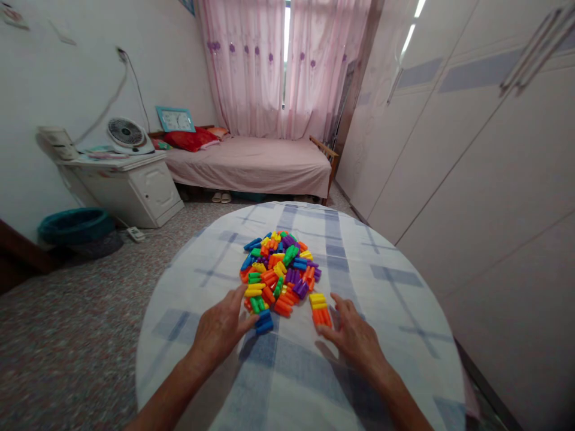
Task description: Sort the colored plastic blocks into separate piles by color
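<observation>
A heap of colourful plastic building blocks (pixel 269 278) lies on a round table, in blue, green, yellow, orange and purple. At the heap's near left edge is my left hand (pixel 222 326), its thumb and fingers apart. The thumb tip meets or nearly meets a blue block (pixel 264 322), and the fingertips are beside a yellow block (pixel 254 290). To the right, a yellow block (pixel 318 300) and an orange block (pixel 321 317) sit end to end, apart from the heap. My right hand (pixel 353 332) is open around their right side, thumb tip close to the orange one.
A white and blue checked cloth covers the round table (pixel 377 359). Beyond stands a bed (pixel 251 161). On the left are a white cabinet (pixel 155 188) with a fan (pixel 128 133) and a teal-rimmed bin (pixel 78 227). A tall wardrobe (pixel 449 179) lines the right side.
</observation>
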Demonstrator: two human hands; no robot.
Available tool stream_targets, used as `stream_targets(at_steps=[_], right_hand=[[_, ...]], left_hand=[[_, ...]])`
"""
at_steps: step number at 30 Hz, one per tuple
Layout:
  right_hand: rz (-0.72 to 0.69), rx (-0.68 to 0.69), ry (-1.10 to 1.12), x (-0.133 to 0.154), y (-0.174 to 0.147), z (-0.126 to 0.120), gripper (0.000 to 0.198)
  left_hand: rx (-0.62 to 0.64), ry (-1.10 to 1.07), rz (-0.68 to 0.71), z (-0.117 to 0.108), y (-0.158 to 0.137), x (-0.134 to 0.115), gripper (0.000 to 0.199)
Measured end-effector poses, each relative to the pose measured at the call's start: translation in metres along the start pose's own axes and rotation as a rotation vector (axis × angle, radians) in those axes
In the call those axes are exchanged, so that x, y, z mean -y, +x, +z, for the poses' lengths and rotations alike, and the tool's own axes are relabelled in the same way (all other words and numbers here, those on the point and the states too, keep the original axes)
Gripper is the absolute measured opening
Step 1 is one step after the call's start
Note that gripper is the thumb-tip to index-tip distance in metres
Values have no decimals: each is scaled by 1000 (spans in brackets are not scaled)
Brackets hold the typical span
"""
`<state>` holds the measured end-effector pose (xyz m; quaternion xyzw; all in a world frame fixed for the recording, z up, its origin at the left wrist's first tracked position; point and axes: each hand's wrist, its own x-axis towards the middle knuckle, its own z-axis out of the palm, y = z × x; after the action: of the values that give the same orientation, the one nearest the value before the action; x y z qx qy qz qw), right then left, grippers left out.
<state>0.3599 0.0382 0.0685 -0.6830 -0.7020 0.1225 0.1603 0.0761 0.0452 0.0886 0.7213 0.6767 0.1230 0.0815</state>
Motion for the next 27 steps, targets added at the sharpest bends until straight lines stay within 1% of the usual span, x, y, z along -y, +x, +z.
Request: stream_targets(at_steps=[2, 4, 5, 7, 9, 13, 16, 18, 20, 22, 23, 25, 27], right_hand=[[9, 30, -57, -1, -12, 5, 68], [33, 13, -87, 7, -11, 11, 69], [46, -8, -95, 12, -8, 14, 67], [60, -65, -94, 20, 1, 21, 56], [57, -132, -57, 21, 10, 28, 46], [14, -238, 165, 8, 24, 32, 39], [-19, -294, 339, 4, 39, 25, 37], [-62, -314, 422, 11, 52, 16, 38], [-142, -305, 514, 23, 66, 9, 42], [-212, -284, 602, 32, 80, 6, 48], [-220, -288, 634, 33, 85, 7, 50], [-172, -336, 671, 28, 93, 13, 51], [-73, -420, 684, 13, 97, 25, 51]], left_hand=[[109, -11, -17, 14, -18, 2, 64], [134, -38, -15, 28, -23, -4, 66], [121, -57, -6, 34, -21, -8, 65], [76, -112, 34, 44, -11, -17, 61], [30, -189, 87, 50, 1, -24, 58], [-37, -372, 217, 57, 14, -26, 57], [-61, -418, 281, 58, 14, -24, 51], [-93, -427, 302, 55, 13, -25, 46], [-133, -446, 321, 50, 14, -26, 42], [-191, -468, 321, 43, 17, -24, 36], [-232, -481, 311, 39, 21, -21, 33], [-338, -504, 278, 32, 32, -12, 28], [-436, -510, 236, 25, 51, 2, 26]])
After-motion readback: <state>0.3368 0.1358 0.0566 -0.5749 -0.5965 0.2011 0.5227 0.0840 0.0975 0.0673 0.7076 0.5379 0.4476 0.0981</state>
